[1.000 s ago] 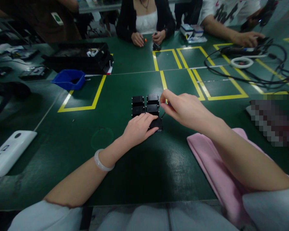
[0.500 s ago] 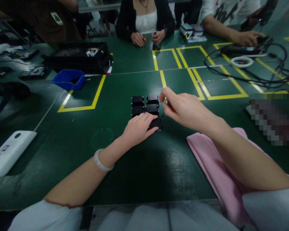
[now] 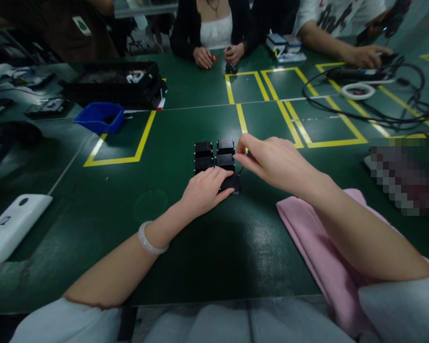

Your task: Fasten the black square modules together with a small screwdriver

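Observation:
Several black box-shaped blocks (image 3: 225, 162) with small shiny pins or screws along their sides sit in two columns at the middle of the green table. My left hand (image 3: 205, 193) lies over the nearest ones, fingers across the top and thumb along the near edge of a black block (image 3: 232, 182), gripping it. Just right of the blocks is my right hand (image 3: 268, 157), its thumb and index finger closed around a thin dark tool (image 3: 240, 171). The tool's shaft slants down to the side of the gripped block. Its handle is mostly hidden by my fingers.
A pink cloth (image 3: 307, 228) lies under my right forearm. Further left are a blue scoop-shaped bin (image 3: 100, 119), black trays (image 3: 143, 88) and a white device (image 3: 17, 228). Black cables (image 3: 364, 116) lie at the right. Co-workers' hands (image 3: 203, 57) rest across the table.
My right thumb has moved left, toward the blocks, while the hand stays at the tool. My left hand keeps its place on the blocks. The view has shifted slightly.

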The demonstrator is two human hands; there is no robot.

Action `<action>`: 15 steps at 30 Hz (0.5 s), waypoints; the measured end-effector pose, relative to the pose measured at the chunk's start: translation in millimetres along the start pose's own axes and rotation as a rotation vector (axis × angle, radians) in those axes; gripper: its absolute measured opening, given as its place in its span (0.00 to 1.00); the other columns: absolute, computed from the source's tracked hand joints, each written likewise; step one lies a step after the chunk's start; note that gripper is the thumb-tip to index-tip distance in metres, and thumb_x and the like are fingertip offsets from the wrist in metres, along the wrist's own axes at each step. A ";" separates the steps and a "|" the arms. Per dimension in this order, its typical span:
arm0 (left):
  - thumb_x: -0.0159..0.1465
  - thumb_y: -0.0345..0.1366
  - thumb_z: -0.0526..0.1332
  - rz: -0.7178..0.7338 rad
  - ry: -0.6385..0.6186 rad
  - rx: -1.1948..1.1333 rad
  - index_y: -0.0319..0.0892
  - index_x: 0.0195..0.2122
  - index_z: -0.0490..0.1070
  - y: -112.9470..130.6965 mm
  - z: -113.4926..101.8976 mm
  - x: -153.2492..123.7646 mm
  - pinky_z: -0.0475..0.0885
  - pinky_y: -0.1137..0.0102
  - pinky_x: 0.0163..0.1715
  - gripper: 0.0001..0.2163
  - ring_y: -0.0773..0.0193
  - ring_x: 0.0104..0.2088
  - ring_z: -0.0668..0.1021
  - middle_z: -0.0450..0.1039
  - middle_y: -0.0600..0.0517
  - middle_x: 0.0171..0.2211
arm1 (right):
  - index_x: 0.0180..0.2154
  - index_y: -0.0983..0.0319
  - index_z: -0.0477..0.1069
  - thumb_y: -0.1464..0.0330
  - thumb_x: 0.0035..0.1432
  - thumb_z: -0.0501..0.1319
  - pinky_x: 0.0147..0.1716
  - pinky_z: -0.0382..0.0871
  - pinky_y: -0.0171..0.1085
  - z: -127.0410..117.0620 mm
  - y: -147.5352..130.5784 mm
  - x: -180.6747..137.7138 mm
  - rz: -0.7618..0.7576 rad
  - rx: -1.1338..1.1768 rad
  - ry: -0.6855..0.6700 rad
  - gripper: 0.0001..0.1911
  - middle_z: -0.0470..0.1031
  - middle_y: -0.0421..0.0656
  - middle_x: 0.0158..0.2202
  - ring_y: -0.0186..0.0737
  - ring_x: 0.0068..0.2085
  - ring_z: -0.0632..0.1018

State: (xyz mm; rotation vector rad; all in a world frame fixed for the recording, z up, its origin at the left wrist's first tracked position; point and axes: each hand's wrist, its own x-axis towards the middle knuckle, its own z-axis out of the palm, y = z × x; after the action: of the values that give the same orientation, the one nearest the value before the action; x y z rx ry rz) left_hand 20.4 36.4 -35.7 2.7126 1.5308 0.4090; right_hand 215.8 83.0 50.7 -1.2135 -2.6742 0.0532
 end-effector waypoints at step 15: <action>0.67 0.42 0.58 -0.003 0.007 -0.007 0.41 0.53 0.64 -0.4 0.9 -0.1 0.68 0.65 0.43 0.16 0.57 0.46 0.75 0.73 0.48 0.46 | 0.47 0.60 0.64 0.64 0.66 0.47 0.25 0.49 0.34 1.9 1.9 0.6 -0.015 0.009 0.024 0.14 0.75 0.41 0.30 0.37 0.27 0.72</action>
State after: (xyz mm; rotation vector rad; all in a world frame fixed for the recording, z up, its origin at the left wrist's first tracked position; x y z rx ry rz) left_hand 20.3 36.6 -36.7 2.7060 1.5325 0.4235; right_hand 216.4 84.8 48.7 -1.1842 -2.6587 0.0485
